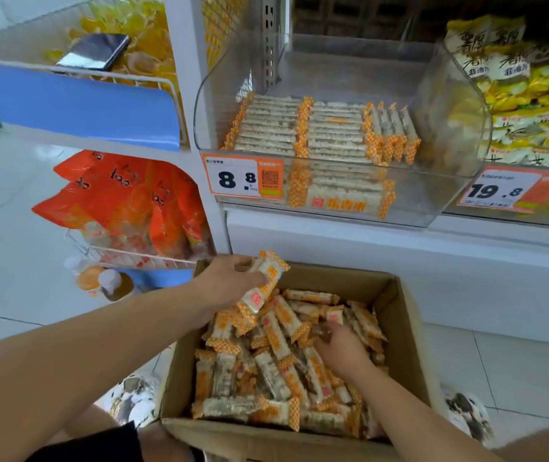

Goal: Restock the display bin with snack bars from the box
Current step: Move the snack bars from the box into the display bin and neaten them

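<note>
An open cardboard box [403, 311] on the floor holds several loose snack bars [276, 371] in white and orange wrappers. My left hand [229, 281] grips a few snack bars [264, 283] above the box's far left corner. My right hand [341, 348] reaches down into the pile, fingers curled among the bars; whether it holds one is hidden. Above, the clear display bin [433, 195] with the 8.8 price tag [243, 178] holds neat rows of the same bars [326, 131].
A neighbouring clear bin [466, 78] of yellow and white snack bags sits to the right with a 19.8 tag [506, 190]. Left of the shelf post, wire racks hold orange bags [126, 201] and yellow packets. Bottles [103, 281] stand on the tiled floor.
</note>
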